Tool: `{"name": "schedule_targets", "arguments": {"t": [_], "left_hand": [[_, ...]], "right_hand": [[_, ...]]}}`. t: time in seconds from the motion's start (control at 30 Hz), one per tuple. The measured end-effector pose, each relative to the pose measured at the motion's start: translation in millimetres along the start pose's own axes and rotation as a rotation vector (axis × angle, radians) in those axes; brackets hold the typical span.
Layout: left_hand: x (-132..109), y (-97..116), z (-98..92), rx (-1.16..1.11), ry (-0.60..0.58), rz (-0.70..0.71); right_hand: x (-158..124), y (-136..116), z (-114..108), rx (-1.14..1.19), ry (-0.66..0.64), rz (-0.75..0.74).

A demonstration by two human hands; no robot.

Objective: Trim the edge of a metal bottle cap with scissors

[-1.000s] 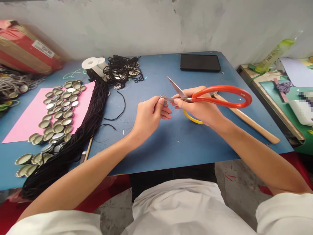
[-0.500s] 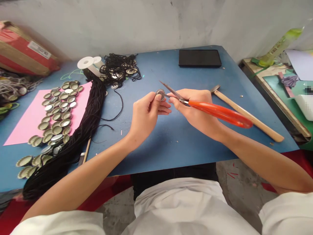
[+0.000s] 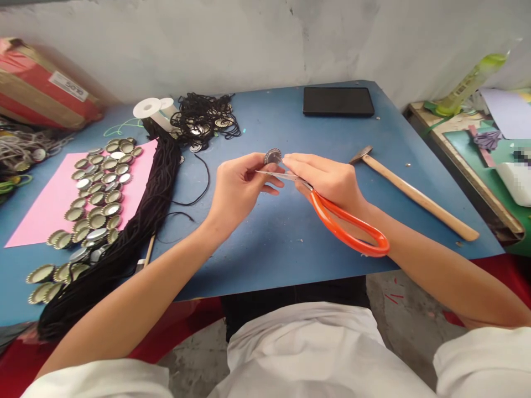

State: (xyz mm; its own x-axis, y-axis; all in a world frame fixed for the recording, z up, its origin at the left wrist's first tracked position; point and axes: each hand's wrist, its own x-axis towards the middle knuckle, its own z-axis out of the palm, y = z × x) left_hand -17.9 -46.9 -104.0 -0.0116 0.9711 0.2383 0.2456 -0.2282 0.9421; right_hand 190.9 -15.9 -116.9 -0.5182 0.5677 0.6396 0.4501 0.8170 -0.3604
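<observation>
Between the fingertips of my left hand [image 3: 240,185] is a bottle cap [image 3: 272,157], held up above the table. My right hand [image 3: 327,176] grips a pair of orange-handled scissors [image 3: 350,226] near the pivot. The blades are slightly blurred and point left across the front of my left fingers, below the cap. My right fingertips come up close to the cap's right edge; whether they touch it I cannot tell. Many more bottle caps [image 3: 97,220] lie hollow side up on a pink sheet [image 3: 37,207] at the left.
A bundle of black cord [image 3: 155,188] runs beside the caps. White spools [image 3: 148,109] and a tangle of black cord [image 3: 203,113] with caps stand behind. A black phone [image 3: 338,101] lies at the back, a hammer [image 3: 421,196] at the right, a red-and-brown box [image 3: 39,88] far left.
The scissors have swung round: their handles dropped nearer to me, and the blades now lie lower, across my left fingers. The cap stays between my left fingertips.
</observation>
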Motion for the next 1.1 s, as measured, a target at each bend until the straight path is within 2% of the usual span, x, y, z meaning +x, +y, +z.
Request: {"name": "schedule_targets", "arguments": {"t": [0.13,0.27,0.47,0.63,0.87,1.1], "left_hand": [[-2,2,-0.3,0.045,-0.002,0.033],[-5,0,2.2,0.108,0.054,0.052],[-11,-13,11.5,-0.048,0.083,0.044],[-16,-19,17.1,-0.121,0.096,-0.004],[-20,-23,24.0,-0.171,0.149,-0.021],[-22,-18,25.0,-0.156,0.144,0.003]], "right_hand": [[1,-3,-5,-0.009,-0.058,0.030],[2,-4,-2,-0.048,-0.079,0.022],[0,-2,5,0.003,-0.090,0.068],[3,-14,-3,0.182,-0.121,0.152],[-1,-21,0,0.314,-0.037,0.220],[0,-21,4,0.348,0.029,0.266]]}}
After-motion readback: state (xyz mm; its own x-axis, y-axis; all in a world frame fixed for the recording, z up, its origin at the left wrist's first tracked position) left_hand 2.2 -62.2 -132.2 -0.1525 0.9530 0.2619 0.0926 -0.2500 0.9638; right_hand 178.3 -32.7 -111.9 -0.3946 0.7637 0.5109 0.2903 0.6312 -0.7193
